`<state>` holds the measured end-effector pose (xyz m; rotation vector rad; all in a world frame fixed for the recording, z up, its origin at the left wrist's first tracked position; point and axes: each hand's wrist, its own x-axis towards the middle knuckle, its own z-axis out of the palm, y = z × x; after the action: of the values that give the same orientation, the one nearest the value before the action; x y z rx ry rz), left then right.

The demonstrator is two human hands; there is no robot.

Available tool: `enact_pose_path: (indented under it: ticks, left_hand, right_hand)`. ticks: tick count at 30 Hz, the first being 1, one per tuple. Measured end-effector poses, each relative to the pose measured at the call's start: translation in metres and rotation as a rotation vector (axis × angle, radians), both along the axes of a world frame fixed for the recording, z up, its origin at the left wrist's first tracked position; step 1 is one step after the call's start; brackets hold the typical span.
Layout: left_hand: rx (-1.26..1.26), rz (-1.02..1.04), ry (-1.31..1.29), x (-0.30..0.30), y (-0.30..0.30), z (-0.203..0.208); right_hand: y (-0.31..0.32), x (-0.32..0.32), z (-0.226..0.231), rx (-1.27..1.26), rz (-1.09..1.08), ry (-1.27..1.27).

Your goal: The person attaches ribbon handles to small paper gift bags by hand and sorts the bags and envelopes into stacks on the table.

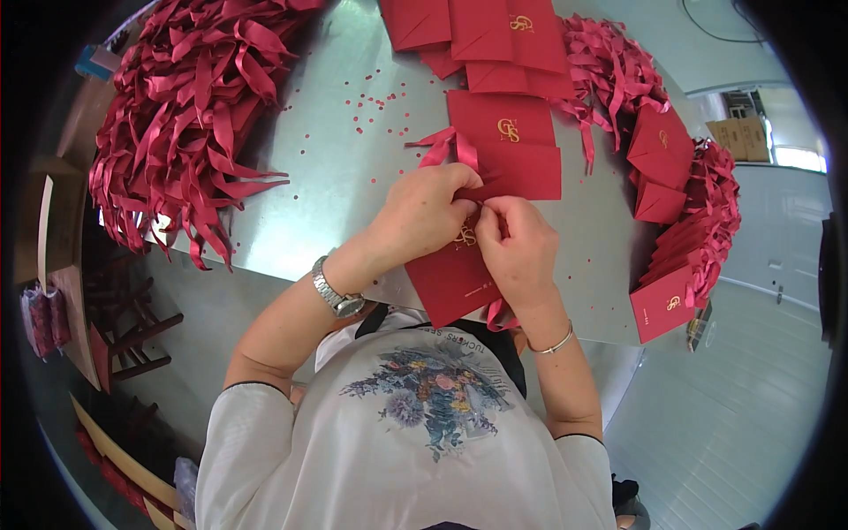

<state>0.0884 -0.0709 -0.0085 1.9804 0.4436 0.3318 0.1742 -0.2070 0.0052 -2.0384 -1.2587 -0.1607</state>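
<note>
In front of me, a small red paper gift bag with a gold emblem is tilted between my hands. My left hand, a watch on its wrist, pinches at the bag's top edge. Fingertips of my right hand are closed at the same edge, meeting the left ones. A red ribbon loops out beyond my left fingers, and another ribbon end hangs by the bag's lower corner. What exactly lies between the fingertips is hidden. Just past my hands lies another flat red bag.
A large heap of ribboned bags covers the left of the metal table. Stacked red bags lie at the far side. More ribboned bags line the right edge. Small red paper dots are scattered about. Wooden stools stand at left.
</note>
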Motion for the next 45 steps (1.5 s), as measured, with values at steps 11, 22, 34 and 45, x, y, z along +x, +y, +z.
enact_pose_path:
  ticks: [11, 22, 34, 45]
  left_hand:
    - [-0.266, -0.052, 0.062, 0.004, 0.022, 0.008]
    - [-0.242, -0.039, 0.085, 0.004, 0.023, 0.001]
    - [0.039, 0.030, -0.021, -0.003, 0.018, -0.005]
    - [0.101, -0.007, -0.234, -0.007, -0.004, -0.007]
  right_hand:
    - [0.005, -0.003, -0.003, 0.024, -0.071, 0.136]
    - [0.015, -0.003, -0.009, 0.031, -0.141, 0.149]
    - [0.033, 0.002, 0.014, -0.409, 0.114, -0.356]
    - [0.013, 0.010, 0.030, -0.389, 0.149, 0.129]
